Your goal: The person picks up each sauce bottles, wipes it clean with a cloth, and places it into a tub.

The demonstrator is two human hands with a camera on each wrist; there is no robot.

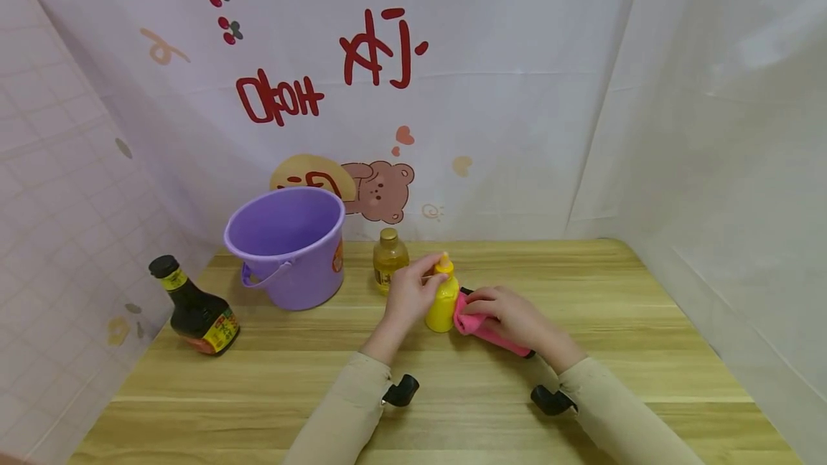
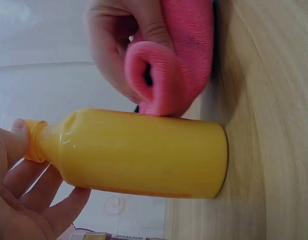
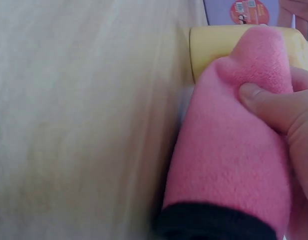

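A yellow squeeze bottle (image 1: 441,309) stands upright on the wooden table, its cap pinched by my left hand (image 1: 412,289). In the left wrist view the thumb and a finger grip the bottle's neck, with other fingers along its shoulder. My right hand (image 1: 510,314) holds a pink cloth (image 3: 228,145) with dark edging, bunched and folded. The cloth's folded end (image 2: 156,80) presses against the side of the yellow bottle in the left wrist view. Its lower part hangs toward the tabletop.
Behind the left hand stands an oil bottle (image 1: 390,258) with a gold cap. A purple bucket (image 1: 304,275) is at the back left, and a dark sauce bottle (image 1: 197,311) stands at the far left. White printed curtains (image 1: 517,92) hang behind the table (image 1: 291,393).
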